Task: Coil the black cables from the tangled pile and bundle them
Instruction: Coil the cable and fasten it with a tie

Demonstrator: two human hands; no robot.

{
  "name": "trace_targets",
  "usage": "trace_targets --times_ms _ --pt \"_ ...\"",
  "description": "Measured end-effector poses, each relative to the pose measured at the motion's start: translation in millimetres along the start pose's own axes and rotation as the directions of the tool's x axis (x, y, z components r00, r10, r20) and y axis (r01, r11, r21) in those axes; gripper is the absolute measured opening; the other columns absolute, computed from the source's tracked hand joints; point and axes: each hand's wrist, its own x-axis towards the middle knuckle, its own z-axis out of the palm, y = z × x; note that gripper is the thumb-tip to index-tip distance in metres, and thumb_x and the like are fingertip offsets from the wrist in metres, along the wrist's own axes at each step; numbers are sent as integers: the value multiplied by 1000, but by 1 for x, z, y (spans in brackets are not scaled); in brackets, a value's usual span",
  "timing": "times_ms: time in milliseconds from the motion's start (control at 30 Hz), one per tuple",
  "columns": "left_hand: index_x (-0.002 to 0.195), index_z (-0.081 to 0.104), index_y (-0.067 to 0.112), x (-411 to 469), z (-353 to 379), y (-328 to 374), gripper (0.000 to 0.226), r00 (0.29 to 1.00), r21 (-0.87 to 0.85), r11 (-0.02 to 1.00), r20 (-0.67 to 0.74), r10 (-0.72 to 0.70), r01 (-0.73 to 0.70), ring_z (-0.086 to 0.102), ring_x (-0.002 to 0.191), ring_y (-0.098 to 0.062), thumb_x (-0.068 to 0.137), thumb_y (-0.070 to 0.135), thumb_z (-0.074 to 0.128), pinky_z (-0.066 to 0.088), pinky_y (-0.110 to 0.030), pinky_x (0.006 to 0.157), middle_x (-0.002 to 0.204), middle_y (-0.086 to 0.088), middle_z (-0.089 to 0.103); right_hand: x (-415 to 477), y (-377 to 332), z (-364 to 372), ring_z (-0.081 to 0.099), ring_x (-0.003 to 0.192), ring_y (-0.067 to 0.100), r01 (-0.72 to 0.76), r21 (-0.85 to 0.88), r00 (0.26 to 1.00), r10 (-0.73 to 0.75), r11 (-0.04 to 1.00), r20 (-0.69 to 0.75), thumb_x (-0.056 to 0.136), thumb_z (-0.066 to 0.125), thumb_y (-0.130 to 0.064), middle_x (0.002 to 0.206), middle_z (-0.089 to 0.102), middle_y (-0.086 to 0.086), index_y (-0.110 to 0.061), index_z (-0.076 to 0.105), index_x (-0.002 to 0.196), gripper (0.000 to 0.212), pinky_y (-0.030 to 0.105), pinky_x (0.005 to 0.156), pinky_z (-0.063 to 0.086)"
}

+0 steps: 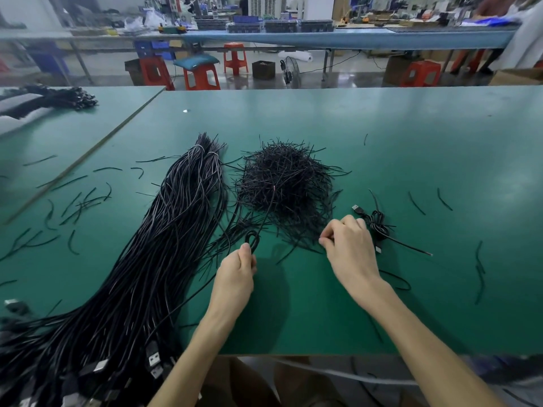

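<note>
Head view: left hand (pixel 236 270) grips cable coil (pixel 252 240), right hand (pixel 349 245) pinches twist-tie pile (pixel 282 183) (slack grip might unwind it).

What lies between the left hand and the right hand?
Head view: loose black strands from the tangled pile, at its near edge, on the green table.

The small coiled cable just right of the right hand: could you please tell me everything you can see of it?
The coiled cable is thin, black and looks plastic-sheathed, wound into a small tight bundle lying flat on the green table. A silver USB plug sticks out at its far left end, and one loose end trails away to the right. It lies close beside the right hand; whether they touch cannot be told.
</note>
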Motion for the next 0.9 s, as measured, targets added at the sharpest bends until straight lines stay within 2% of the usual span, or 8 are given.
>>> trace_targets --times_ms 200,300,367,533,633,767,833,900 --pt "74 45 15 6 3 2 46 997 52 998 68 -40 37 27 45 -11 111 39 29 23 -27 44 57 6 34 -1 -3 -4 36 101 20 -92 38 995 90 995 34 94 64 -25 99 53 -2 -24 67 91 5 35 91 32" --pt "74 45 16 9 5 6 44 990 25 996 108 -91 89 28 38 -7 111 36 31 23 -21 37 52 11 35 -4 -2 -9 39 106 23 -95 12 995 95 995 31 95 66 -30 100 51 -4 -26 68 93 4 37 93 30" --pt "76 46 15 8 6 8 44 989 34 996 117 -88 85 29 38 -6 111 36 30 24 -20 37 53 10 36 -7 -3 -13 44 103 22 -76 6 997 75 997 35 93 71 -32 97 57 -4 -27 70 92 5 37 91 33" --pt "81 47 13 3 8 13 41 981 -27 992 157 -117 122 27 39 -9 111 36 30 22 -22 36 58 7 34 -11 -7 -26 65 85 18 -98 157 993 86 983 85 87 80 -30 89 69 -2 -21 72 86 11 36 81 53" --pt "84 46 12 0 8 16 39 977 -73 987 171 -130 144 26 40 -9 112 35 31 20 -21 37 57 8 33 -12 -4 -31 64 81 16 -97 167 994 89 981 57 87 79 -32 88 67 -3 -21 74 90 13 34 75 53" --pt "85 47 13 -3 6 18 40 978 -125 982 170 -121 143 25 41 -8 112 37 31 20 -22 37 55 11 33 -16 0 -40 59 64 2 -118 350 992 92 929 91 80 86 -29 69 65 -11 -26 73 79 14 25 65 45" --pt "85 46 13 -5 6 19 39 980 -160 977 167 -111 138 24 42 -9 112 38 31 20 -22 37 55 11 33 -18 1 -43 59 64 2 -86 388 996 70 918 55 79 87 -27 70 65 -11 -29 71 78 16 22 63 43" --pt "85 45 13 -6 6 20 38 981 -198 971 162 -104 135 24 43 -9 112 37 31 20 -22 38 56 10 31 -20 1 -44 59 69 5 -44 426 997 64 903 -32 81 85 -24 76 64 -9 -29 68 81 18 25 65 48"
